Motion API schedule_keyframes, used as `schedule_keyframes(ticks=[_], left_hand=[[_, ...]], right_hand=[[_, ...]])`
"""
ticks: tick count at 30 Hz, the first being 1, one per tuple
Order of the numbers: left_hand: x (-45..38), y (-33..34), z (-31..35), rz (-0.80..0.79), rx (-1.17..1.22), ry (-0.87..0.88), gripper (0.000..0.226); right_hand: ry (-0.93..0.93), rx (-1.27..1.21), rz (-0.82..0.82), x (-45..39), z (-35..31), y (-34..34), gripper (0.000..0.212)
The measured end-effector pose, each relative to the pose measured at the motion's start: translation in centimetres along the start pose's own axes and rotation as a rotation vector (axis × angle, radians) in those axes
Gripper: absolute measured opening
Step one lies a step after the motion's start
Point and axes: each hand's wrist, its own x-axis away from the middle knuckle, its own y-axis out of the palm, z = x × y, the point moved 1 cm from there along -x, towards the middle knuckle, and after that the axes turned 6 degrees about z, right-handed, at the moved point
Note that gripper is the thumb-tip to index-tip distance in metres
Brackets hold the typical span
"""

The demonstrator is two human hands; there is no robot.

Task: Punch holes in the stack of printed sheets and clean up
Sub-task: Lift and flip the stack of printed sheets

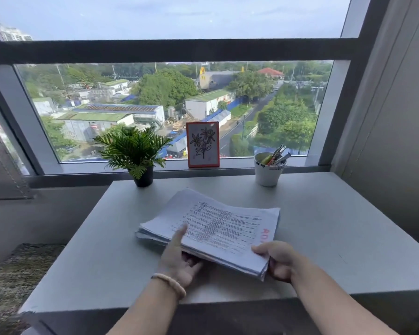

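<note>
A thick stack of printed sheets (218, 226) hovers tilted just above the middle of the grey table (336, 238); red lettering shows near its right corner. My left hand (179, 259) grips the stack's near left edge, thumb on top and fingers underneath. My right hand (278, 258) pinches the near right corner, thumb on top. A beaded bracelet circles my left wrist. No hole punch is in view.
At the table's back stand a small potted plant (138, 153) on the left and a white cup of pens (269, 169) on the right. A red-framed flower drawing (203, 144) leans on the window sill. A wall closes the right side; a rug lies at the left.
</note>
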Motion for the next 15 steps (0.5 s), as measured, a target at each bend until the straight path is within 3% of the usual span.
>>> schedule_keyframes(ticks=[3,5,9,12,15], left_hand=[[-1.8,-6.1,5.1,-0.016,0.137,-0.036,0.064],[-2.3,-8.1,6.6,-0.055,0.006,-0.122,0.082],[-1.4,-7.3,7.0,-0.179,-0.355,-0.208,0.055],[-1.5,-5.0,7.9,-0.107,-0.492,-0.046,0.051],[-1.2,-3.6,10.7,-0.097,-0.425,0.340,0.044]], right_hand=[[0.051,0.129,-0.011,0.6,-1.5,-4.1,0.029],[0.048,0.185,-0.024,0.9,-1.9,-6.3,0.032],[-0.014,0.251,-0.114,1.2,-2.7,-7.2,0.037],[-0.172,0.361,-0.100,1.5,-4.5,-5.7,0.040],[-0.439,0.412,-0.048,2.8,-7.5,-3.8,0.032]])
